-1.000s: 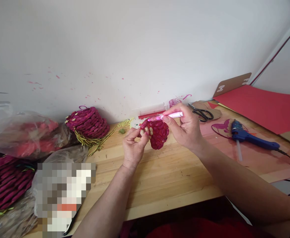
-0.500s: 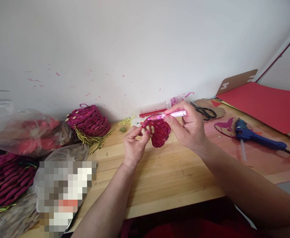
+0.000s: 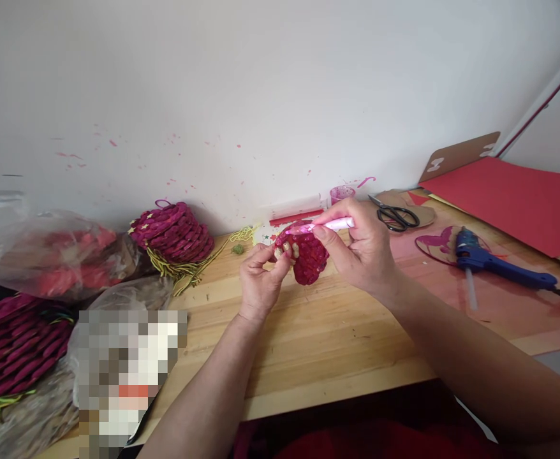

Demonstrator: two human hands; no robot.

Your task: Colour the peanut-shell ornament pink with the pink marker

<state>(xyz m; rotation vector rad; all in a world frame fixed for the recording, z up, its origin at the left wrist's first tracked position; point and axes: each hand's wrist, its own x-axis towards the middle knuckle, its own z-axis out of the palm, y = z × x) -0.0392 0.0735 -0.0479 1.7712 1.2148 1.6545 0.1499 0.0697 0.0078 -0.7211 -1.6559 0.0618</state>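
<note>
Pinched at its left edge by my left hand [image 3: 264, 277], a dark red, bumpy, glossy piece [image 3: 311, 258] is held up above the wooden table [image 3: 318, 344]. Pale gold lumps sit on it beside my left fingertips. My right hand [image 3: 363, 248] grips a white and pink marker-like pen [image 3: 335, 224] between thumb and fingers. The pen's pink end points left and lies over the upper part of the red piece; whether it touches is too small to tell.
Black scissors [image 3: 395, 217] and a blue glue gun [image 3: 504, 268] lie at right, near red sheets [image 3: 504, 197]. A magenta braided bundle [image 3: 172, 233] stands back left. Plastic bags [image 3: 60, 255] and another magenta bundle [image 3: 14, 350] fill the left side.
My right hand and the pen have shifted slightly left and down along the red piece. My left hand keeps its hold, almost unmoved.
</note>
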